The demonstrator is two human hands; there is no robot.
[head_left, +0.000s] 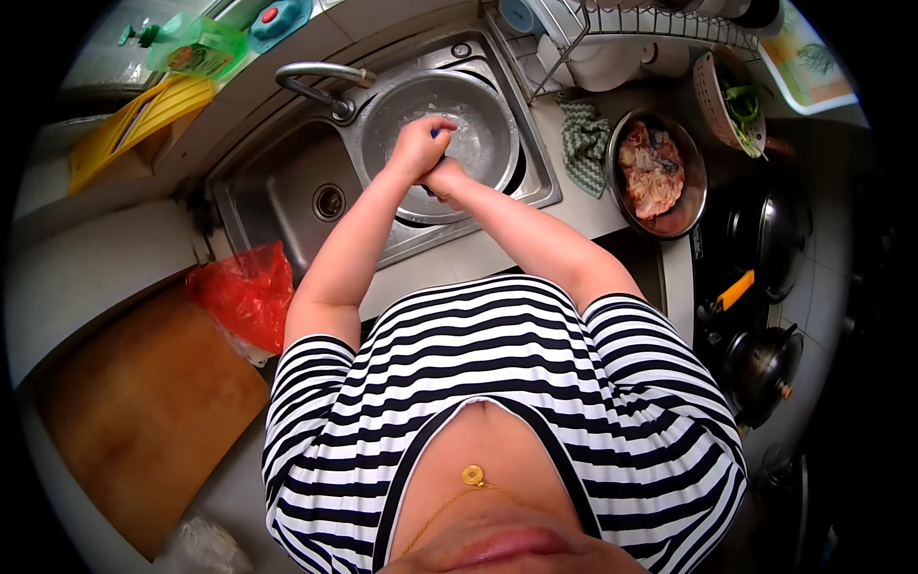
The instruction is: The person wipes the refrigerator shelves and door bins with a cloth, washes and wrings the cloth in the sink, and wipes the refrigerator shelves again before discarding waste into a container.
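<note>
Head view: both your hands are closed together over the metal basin.

Your left hand [419, 148] is curled into a fist around a small blue thing [436, 132], of which only a bit shows between thumb and fingers; you can't tell from this what it is. Your right hand [444, 180] sits just below and beside it, its fingers turned under and mostly hidden, so whether it is gripping cannot be told. A dark edge [428, 191] shows next to that hand, too small to identify.

Under your hands, the round metal basin [483, 105] sits at the right-hand bowl of the double sink [277, 182], its inside wet-looking. The curved faucet [320, 75] stands behind, near the basin's left rim. To your right, a green-and-white cloth [583, 143] lies on the counter, between the sink and a steel bowl [697, 199] that holds raw meat [653, 172]. Beyond that bowl, a pale pink basket [710, 96] holds green vegetables [741, 105], near the wire dish rack [622, 24].

Farther right are two dark pans with lids [784, 239]. On your left, a red plastic bag [247, 297] lies by the sink's near edge, partly over a brown board [143, 402].
</note>
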